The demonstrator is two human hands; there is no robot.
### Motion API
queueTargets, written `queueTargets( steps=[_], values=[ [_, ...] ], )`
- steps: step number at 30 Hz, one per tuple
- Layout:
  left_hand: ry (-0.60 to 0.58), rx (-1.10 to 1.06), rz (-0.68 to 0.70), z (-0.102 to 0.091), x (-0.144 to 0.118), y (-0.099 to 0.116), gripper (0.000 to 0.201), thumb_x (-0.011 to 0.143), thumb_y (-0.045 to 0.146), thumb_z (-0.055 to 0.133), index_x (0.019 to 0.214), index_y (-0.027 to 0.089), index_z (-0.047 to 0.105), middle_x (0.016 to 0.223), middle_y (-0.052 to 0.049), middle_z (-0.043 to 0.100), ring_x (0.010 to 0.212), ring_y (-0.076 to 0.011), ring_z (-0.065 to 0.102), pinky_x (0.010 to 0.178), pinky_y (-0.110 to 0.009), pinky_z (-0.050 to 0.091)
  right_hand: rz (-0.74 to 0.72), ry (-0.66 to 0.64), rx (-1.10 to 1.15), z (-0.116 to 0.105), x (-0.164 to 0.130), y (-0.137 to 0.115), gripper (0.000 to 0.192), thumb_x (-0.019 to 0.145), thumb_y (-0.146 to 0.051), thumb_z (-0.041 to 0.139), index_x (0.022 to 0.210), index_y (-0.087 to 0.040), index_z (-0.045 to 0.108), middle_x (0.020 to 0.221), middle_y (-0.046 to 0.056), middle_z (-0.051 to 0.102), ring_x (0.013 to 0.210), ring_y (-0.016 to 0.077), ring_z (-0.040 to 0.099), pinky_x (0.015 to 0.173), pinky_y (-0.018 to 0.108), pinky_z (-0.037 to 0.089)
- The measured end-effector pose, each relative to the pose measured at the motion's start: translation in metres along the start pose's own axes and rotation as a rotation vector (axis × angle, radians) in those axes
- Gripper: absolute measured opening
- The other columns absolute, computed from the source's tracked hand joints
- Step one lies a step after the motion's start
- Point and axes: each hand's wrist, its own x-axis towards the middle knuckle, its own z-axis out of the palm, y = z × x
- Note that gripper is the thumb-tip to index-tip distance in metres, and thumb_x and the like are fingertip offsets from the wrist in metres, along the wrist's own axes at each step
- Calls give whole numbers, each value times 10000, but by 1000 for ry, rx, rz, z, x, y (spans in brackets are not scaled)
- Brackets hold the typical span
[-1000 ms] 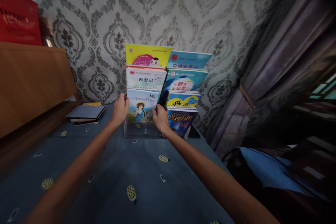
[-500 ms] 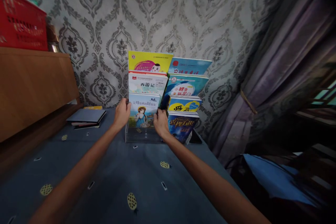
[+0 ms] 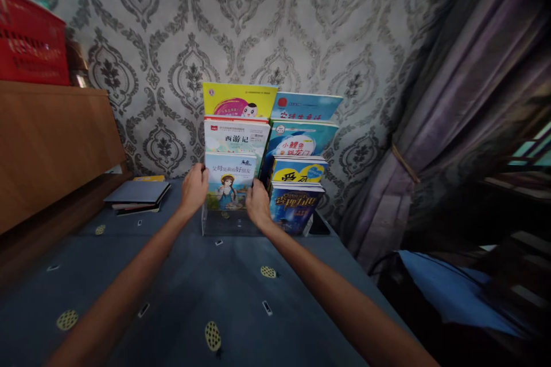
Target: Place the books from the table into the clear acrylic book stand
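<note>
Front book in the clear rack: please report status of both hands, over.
Left hand grips front book at its left edge. Right hand grips its right edge. Book upright in clear rack. Nothing between hands and book.

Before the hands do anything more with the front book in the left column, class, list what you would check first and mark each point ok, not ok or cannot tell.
1. Left hand on the front book's left edge: ok.
2. Right hand on its right edge: ok.
3. Book upright in the clear stand: ok.
4. Book seated fully at the bottom: cannot tell.
5. Neighbouring dark blue book apart from the right hand: cannot tell.
</note>
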Motion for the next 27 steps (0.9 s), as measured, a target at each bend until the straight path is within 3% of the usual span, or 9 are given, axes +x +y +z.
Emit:
queueTargets(
  steps=[15, 22, 27],
  values=[
    [-51, 207, -14, 1, -11, 12, 210, 994, 175, 353, 975, 172, 562, 1043, -167, 640, 1011, -314, 639, 842, -380, 479, 7, -32, -161, 1, -7, -8, 310, 871, -58, 414, 1149, -134, 528, 1129, 199, 614, 1050, 299, 590, 897, 398, 475],
    [-66, 164, 12, 4, -14, 4, 216, 996, 175, 357, 1010, 177, 573, 1047, -149, 638, 1017, -280, 630, 889, -371, 478, -44, -54, -72, -2, -5, -4, 323, 874, -109, 412, 1165, -82, 549, 1098, 223, 624, 1048, 326, 600, 923, 426, 476],
    [-96, 181, 60, 1, -31, -10, 262, 1023, 234, 361, 1186, 169, 555, 1142, -132, 627, 1110, -243, 606, 960, -353, 477, -123, -58, 39, -4, -12, 3, 447, 867, -147, 410, 1295, -90, 527, 1171, 209, 648, 1124, 335, 600, 998, 484, 482]
  ],
)
